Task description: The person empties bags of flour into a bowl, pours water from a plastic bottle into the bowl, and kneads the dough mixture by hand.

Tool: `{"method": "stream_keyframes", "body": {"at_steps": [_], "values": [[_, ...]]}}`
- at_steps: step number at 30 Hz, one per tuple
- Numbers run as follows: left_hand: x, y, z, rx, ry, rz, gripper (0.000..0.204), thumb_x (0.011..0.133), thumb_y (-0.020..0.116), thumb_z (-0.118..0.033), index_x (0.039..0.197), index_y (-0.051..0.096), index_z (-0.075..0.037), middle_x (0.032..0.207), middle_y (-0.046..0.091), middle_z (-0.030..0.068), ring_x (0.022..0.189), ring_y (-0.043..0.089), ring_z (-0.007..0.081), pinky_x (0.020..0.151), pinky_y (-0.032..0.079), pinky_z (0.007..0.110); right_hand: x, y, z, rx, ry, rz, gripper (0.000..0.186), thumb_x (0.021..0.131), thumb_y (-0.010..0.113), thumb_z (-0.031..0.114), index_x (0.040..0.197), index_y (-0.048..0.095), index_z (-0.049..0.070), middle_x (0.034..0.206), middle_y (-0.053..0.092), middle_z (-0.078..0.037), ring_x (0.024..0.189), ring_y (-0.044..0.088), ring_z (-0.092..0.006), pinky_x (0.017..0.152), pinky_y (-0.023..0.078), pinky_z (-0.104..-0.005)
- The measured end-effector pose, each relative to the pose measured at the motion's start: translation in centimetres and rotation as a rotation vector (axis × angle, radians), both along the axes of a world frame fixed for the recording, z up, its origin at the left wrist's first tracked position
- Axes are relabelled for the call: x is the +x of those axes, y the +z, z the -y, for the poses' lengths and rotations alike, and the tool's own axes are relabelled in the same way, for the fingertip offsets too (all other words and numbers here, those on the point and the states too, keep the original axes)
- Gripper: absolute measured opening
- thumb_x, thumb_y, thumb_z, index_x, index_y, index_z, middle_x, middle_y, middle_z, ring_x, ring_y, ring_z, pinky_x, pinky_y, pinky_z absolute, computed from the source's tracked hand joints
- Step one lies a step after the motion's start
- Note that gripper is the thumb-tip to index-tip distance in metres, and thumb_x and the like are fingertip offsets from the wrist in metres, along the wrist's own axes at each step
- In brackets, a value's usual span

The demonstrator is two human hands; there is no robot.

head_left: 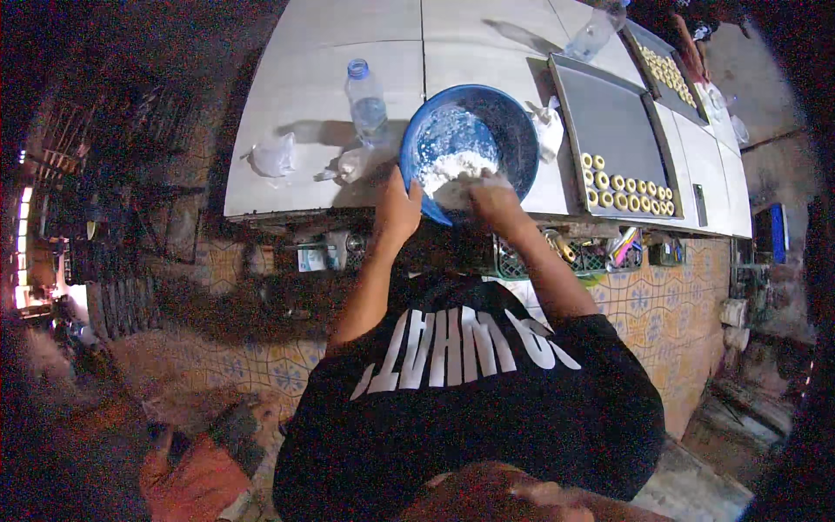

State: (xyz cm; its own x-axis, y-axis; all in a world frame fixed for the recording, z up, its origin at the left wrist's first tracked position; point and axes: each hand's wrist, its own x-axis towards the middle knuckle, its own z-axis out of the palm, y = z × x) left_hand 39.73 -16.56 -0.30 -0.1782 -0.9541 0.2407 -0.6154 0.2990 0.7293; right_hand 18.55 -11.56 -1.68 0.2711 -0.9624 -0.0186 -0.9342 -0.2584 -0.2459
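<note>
At the near edge of the white-tiled table (326, 22), the side of a blue basin (519, 143) is held in the grip of the left hand (399, 207), closed on the rim with the thumb raised; its other fingers are partly hidden. Inside the basin, the white powder (461, 165) is touched by the right hand (496, 202), whose fingertips are buried or blurred, so how far its grip is open cannot be told. Beyond the left hand, a clear bottle (367, 109) is stood upright. To the right, rings of dough (622, 193) are lined up along the near side of a dark tray (609, 122). Farther off, a second bottle (593, 36) is cut off at the upper edge.
</note>
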Motion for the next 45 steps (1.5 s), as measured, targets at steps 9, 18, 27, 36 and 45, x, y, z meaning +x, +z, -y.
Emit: {"method": "stream_keyframes", "body": {"at_steps": [9, 18, 27, 36, 45], "values": [[-0.1, 2.2, -0.4, 0.175, -0.040, -0.005, 0.046, 0.092, 0.056, -0.019, 0.128, 0.046, 0.009, 0.118, 0.056, 0.0339, 0.108, 0.056, 0.0483, 0.090, 0.046, 0.050, 1.4, 4.1, -0.8, -0.136, 0.073, 0.063, 0.032, 0.077, 0.055, 0.005, 0.107, 0.066, 0.010, 0.108, 0.065, -0.011, 0.104, 0.056, -0.0347, 0.087, 0.047, -0.0462], [0.2, 0.3, 0.0, 0.065, -0.032, -0.019, 0.046, 0.093, 0.054, -0.023, 0.125, 0.046, 0.010, 0.110, 0.059, 0.0340, 0.102, 0.058, 0.0486, 0.087, 0.047, 0.051, -3.9, 0.0, -0.8, -0.217, -0.228, -0.124, 0.014, 0.078, 0.057, 0.009, 0.085, 0.070, 0.008, 0.080, 0.066, -0.017, 0.075, 0.063, -0.0381, 0.079, 0.049, -0.0473], [-0.3, 2.2, -0.5, 0.021, -0.040, 0.066, 0.045, 0.088, 0.059, -0.018, 0.120, 0.049, 0.013, 0.099, 0.063, 0.0330, 0.093, 0.060, 0.0502, 0.083, 0.048, 0.053, -1.0, -6.2, 0.3, -0.377, -0.002, 0.082, 0.028, 0.078, 0.055, 0.005, 0.104, 0.067, 0.006, 0.102, 0.064, -0.019, 0.090, 0.059, -0.0398, 0.082, 0.049, -0.0468], [0.1, 1.4, 0.2, 0.171, -0.069, -0.062, 0.050, 0.091, 0.058, -0.019, 0.128, 0.046, 0.011, 0.112, 0.059, 0.0342, 0.102, 0.058, 0.0487, 0.089, 0.046, 0.051, -2.9, -0.1, 0.7, -0.147, -0.306, -0.024, 0.036, 0.078, 0.062, 0.013, 0.113, 0.067, 0.012, 0.109, 0.066, -0.016, 0.105, 0.057, -0.0368, 0.087, 0.047, -0.0460], [0.2, 0.6, 0.6, 0.100, -0.073, -0.041, 0.037, 0.089, 0.058, -0.016, 0.115, 0.051, 0.010, 0.104, 0.061, 0.0332, 0.096, 0.058, 0.0503, 0.082, 0.047, 0.054, -1.5, -1.8, -2.3, -0.184, -0.113, -0.007, 0.027, 0.077, 0.060, 0.011, 0.102, 0.068, 0.005, 0.090, 0.066, -0.021, 0.093, 0.061, -0.0391, 0.094, 0.041, -0.0552]]}}
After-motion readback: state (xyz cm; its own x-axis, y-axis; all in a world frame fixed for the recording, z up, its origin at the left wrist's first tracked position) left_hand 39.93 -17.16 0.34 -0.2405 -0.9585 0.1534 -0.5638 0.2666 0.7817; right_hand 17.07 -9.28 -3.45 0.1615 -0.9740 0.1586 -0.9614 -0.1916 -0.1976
